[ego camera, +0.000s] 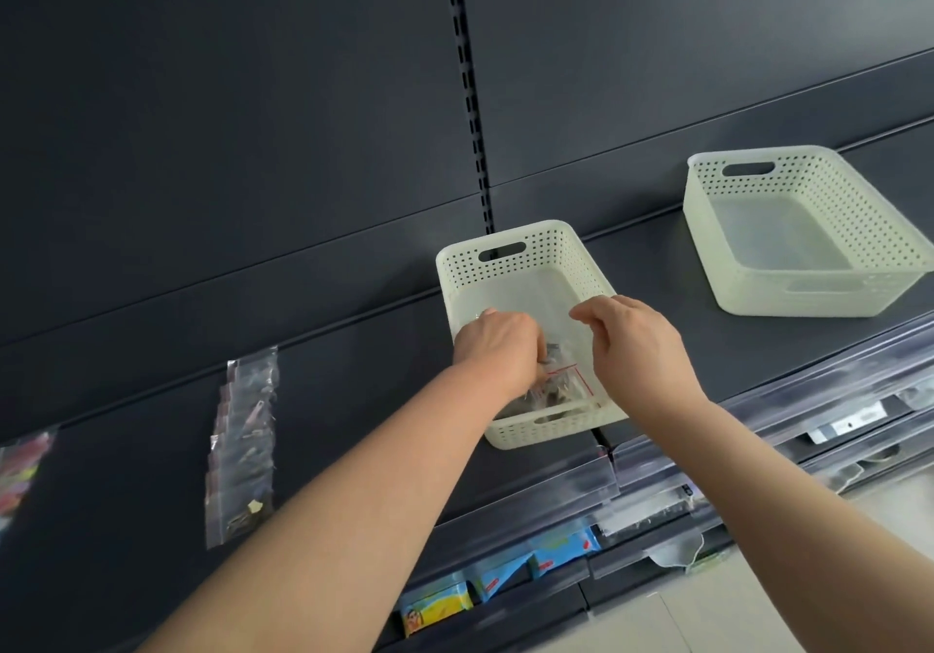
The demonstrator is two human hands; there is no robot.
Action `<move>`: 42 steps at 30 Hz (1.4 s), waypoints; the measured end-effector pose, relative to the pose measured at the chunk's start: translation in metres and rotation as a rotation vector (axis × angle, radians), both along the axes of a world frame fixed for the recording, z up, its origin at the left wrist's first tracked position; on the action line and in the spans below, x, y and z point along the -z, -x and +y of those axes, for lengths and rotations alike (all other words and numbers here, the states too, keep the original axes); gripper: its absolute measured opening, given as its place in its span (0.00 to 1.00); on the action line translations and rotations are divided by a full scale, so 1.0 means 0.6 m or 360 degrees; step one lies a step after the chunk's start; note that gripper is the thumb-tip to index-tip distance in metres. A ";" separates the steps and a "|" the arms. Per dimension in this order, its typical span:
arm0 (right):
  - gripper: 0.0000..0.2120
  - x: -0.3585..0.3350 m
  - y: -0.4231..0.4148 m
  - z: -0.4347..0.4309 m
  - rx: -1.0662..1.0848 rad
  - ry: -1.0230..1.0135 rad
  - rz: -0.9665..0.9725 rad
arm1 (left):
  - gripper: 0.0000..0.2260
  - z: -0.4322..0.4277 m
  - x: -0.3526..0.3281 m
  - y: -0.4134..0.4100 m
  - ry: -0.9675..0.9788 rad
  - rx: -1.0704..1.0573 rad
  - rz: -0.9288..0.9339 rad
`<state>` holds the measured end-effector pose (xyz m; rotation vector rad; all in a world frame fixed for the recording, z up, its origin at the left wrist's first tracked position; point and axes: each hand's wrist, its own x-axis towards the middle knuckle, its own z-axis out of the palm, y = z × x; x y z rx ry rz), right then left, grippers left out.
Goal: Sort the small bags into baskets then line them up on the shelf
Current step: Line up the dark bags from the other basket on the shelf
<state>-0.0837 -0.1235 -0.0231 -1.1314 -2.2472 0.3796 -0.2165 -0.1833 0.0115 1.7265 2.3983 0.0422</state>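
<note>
Dark back panel, slotted upright; colourful boxes lower down (clear plastic strips above).

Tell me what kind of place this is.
Most likely a shop aisle: a dark back panel with a slotted upright, a shelf edged with clear plastic label strips, and colourful packets stocked on the tier below.

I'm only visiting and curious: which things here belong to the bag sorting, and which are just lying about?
In the job: the near basket, the small bags in it that the left hand holds, the right hand above it, the far basket, the row of bags on the shelf.
Just lying about: the colourful packets below.
</note>
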 end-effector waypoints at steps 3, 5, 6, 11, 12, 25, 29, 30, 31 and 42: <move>0.16 -0.002 -0.003 0.001 -0.0009 0.0020 -0.0056 | 0.04 -0.003 -0.003 0.005 -0.0061 -0.0018 0.0006; 0.16 -0.005 -0.001 0.000 0.0001 0.0041 -0.0065 | 0.04 -0.009 -0.010 0.016 -0.0187 -0.0106 -0.0090; 0.17 -0.008 0.002 -0.001 0.0007 0.0053 -0.0059 | 0.04 -0.012 -0.015 0.023 -0.0277 -0.0168 -0.0193; 0.19 -0.048 0.041 -0.032 -0.0134 0.0418 0.0215 | 0.08 -0.057 -0.051 0.062 -0.0656 -0.0444 -0.0973; 0.21 -0.060 0.053 -0.042 -0.0203 0.0576 0.0299 | 0.08 -0.072 -0.057 0.070 -0.0692 -0.0497 -0.1166; 0.07 -0.069 0.221 -0.221 -0.0533 0.1526 0.0721 | 0.08 -0.304 -0.032 0.188 -0.0839 -0.0950 -0.1569; 0.06 -0.050 0.254 -0.270 -0.0489 0.1556 0.0606 | 0.06 -0.359 -0.001 0.214 -0.0915 -0.1120 -0.1509; 0.06 -0.044 0.262 -0.282 -0.0470 0.1568 0.0572 | 0.07 -0.371 0.005 0.219 -0.0926 -0.1167 -0.1512; 0.07 -0.040 0.269 -0.293 -0.0451 0.1599 0.0566 | 0.08 -0.382 0.010 0.222 -0.0925 -0.1199 -0.1524; 0.21 -0.012 0.316 -0.373 -0.0563 0.1605 0.0309 | 0.09 -0.481 0.045 0.270 -0.0714 -0.1289 -0.1654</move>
